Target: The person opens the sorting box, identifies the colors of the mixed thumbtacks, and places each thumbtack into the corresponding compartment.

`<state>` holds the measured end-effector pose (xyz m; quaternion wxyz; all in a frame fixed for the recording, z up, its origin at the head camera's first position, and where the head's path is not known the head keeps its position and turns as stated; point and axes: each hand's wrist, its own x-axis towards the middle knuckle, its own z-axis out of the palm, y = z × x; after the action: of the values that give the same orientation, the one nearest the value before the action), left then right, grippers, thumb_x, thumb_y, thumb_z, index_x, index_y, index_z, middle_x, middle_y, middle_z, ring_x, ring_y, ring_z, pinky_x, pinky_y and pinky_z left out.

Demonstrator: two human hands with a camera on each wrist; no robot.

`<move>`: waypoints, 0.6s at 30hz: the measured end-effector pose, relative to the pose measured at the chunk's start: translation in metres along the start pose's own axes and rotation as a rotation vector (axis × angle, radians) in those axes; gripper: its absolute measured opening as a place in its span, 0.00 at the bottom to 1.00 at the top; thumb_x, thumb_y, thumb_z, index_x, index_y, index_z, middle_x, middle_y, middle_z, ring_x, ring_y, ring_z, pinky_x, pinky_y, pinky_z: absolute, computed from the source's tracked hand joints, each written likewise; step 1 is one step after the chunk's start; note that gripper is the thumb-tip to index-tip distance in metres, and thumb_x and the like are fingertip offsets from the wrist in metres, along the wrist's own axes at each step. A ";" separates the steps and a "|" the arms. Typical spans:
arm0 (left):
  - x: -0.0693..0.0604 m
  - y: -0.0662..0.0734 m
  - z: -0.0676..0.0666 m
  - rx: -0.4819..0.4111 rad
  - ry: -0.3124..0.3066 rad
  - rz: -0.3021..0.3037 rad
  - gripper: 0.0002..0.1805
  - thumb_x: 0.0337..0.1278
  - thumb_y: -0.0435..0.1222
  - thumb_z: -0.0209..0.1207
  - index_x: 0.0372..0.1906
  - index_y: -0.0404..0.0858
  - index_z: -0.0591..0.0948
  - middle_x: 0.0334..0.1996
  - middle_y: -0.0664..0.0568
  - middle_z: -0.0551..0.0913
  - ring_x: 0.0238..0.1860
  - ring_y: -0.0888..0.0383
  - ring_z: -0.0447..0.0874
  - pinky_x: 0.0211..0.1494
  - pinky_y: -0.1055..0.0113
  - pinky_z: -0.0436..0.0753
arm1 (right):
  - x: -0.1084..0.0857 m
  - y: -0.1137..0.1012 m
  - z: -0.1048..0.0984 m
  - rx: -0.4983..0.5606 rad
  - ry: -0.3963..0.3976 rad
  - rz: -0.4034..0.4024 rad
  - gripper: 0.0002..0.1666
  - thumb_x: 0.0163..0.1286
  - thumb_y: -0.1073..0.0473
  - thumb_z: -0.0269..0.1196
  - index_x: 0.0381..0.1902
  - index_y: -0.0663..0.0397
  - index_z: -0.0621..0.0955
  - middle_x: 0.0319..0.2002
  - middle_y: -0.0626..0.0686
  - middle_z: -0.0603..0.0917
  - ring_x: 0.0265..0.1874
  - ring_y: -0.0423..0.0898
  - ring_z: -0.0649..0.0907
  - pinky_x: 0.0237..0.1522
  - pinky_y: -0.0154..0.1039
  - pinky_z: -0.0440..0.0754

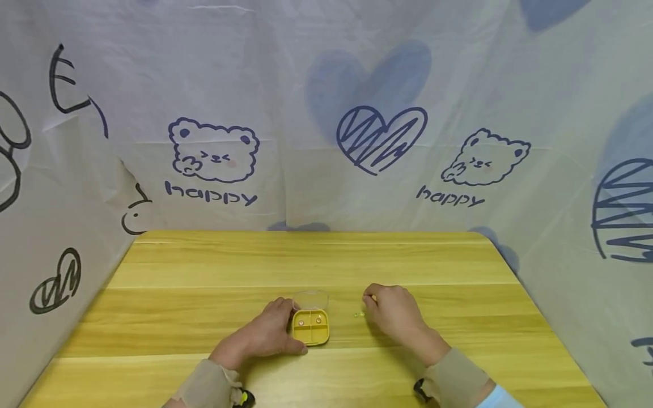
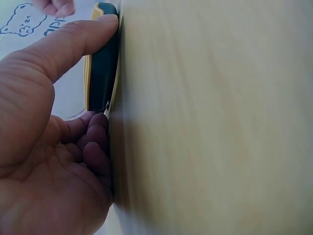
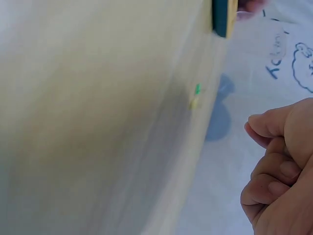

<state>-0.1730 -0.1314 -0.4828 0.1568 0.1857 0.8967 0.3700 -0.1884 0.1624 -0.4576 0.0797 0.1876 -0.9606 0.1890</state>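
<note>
A small yellow compartment box (image 1: 311, 342) lies on the table with its clear lid (image 1: 311, 299) raised at the back. One tiny round piece (image 1: 301, 323) sits in the upper left compartment, another (image 1: 318, 321) in the upper right. My left hand (image 1: 272, 328) grips the box from the left; in the left wrist view its thumb (image 2: 93, 34) presses the dark-looking side. Right of the box lie two tiny yellow-green pieces (image 1: 359, 314). Beside and above them is my right hand (image 1: 395, 311), fingers curled, thumb and forefinger tips (image 3: 257, 120) together. No object shows between those tips.
The wood-grain table (image 1: 204, 266) stretches beyond both hands to its back edge. A white cloth (image 1: 285, 85) printed with bears, hearts and words hangs behind the table and along both sides.
</note>
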 end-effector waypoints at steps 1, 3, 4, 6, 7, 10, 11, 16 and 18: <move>0.000 0.000 0.000 0.002 0.000 0.000 0.40 0.40 0.47 0.82 0.58 0.34 0.76 0.47 0.49 0.76 0.50 0.52 0.71 0.62 0.47 0.76 | -0.002 0.003 0.000 -0.013 -0.001 0.001 0.04 0.73 0.61 0.69 0.40 0.55 0.90 0.33 0.50 0.91 0.17 0.32 0.74 0.27 0.34 0.79; 0.000 0.000 0.000 -0.001 -0.003 -0.003 0.40 0.41 0.47 0.82 0.58 0.34 0.76 0.47 0.49 0.76 0.50 0.52 0.71 0.62 0.47 0.76 | -0.005 0.008 0.000 -0.040 -0.006 -0.006 0.03 0.73 0.61 0.70 0.39 0.54 0.90 0.33 0.50 0.92 0.18 0.32 0.76 0.28 0.34 0.81; -0.001 0.000 -0.001 -0.001 -0.004 -0.003 0.40 0.41 0.47 0.82 0.59 0.34 0.76 0.47 0.49 0.76 0.50 0.52 0.71 0.61 0.47 0.76 | -0.007 0.010 0.001 -0.054 -0.009 -0.013 0.03 0.72 0.61 0.70 0.38 0.53 0.90 0.32 0.50 0.92 0.19 0.33 0.78 0.28 0.34 0.82; -0.001 0.000 -0.001 -0.002 -0.008 -0.005 0.40 0.42 0.46 0.82 0.59 0.34 0.76 0.47 0.49 0.76 0.50 0.52 0.71 0.61 0.47 0.76 | -0.009 0.012 0.003 -0.077 -0.022 -0.032 0.03 0.71 0.61 0.71 0.37 0.52 0.90 0.31 0.49 0.91 0.20 0.34 0.80 0.28 0.35 0.82; -0.001 0.000 -0.001 -0.004 -0.010 -0.006 0.40 0.42 0.46 0.82 0.59 0.34 0.76 0.47 0.48 0.76 0.50 0.52 0.71 0.61 0.47 0.76 | -0.009 0.013 0.005 -0.086 -0.028 -0.041 0.03 0.71 0.61 0.71 0.36 0.52 0.91 0.31 0.48 0.91 0.22 0.36 0.82 0.29 0.35 0.83; -0.001 -0.001 -0.002 -0.009 -0.011 -0.007 0.40 0.42 0.46 0.82 0.59 0.34 0.76 0.47 0.48 0.76 0.50 0.52 0.71 0.61 0.47 0.76 | -0.010 0.012 0.008 -0.103 -0.047 -0.066 0.03 0.71 0.60 0.71 0.36 0.51 0.91 0.32 0.47 0.92 0.27 0.40 0.88 0.32 0.37 0.86; -0.001 -0.001 -0.002 -0.010 -0.011 -0.007 0.40 0.42 0.46 0.82 0.59 0.34 0.76 0.47 0.48 0.76 0.50 0.52 0.71 0.61 0.47 0.75 | -0.009 0.012 0.009 -0.104 -0.051 -0.070 0.03 0.71 0.60 0.71 0.36 0.52 0.91 0.32 0.47 0.92 0.28 0.41 0.89 0.33 0.38 0.87; 0.000 0.000 -0.001 -0.006 -0.012 -0.003 0.40 0.42 0.46 0.82 0.59 0.34 0.76 0.47 0.49 0.76 0.50 0.52 0.71 0.60 0.48 0.75 | -0.007 0.011 0.013 -0.113 -0.075 -0.073 0.03 0.71 0.59 0.72 0.37 0.52 0.91 0.33 0.47 0.92 0.31 0.44 0.91 0.35 0.41 0.88; 0.000 0.000 -0.001 -0.001 -0.010 -0.001 0.40 0.42 0.46 0.82 0.59 0.34 0.76 0.47 0.49 0.76 0.49 0.53 0.71 0.60 0.48 0.76 | -0.007 0.010 0.014 -0.121 -0.089 -0.068 0.03 0.71 0.59 0.72 0.37 0.51 0.91 0.33 0.48 0.92 0.31 0.45 0.90 0.35 0.42 0.88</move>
<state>-0.1734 -0.1322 -0.4823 0.1615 0.1870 0.8958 0.3695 -0.1873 0.1678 -0.4753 0.0543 0.2231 -0.9660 0.1192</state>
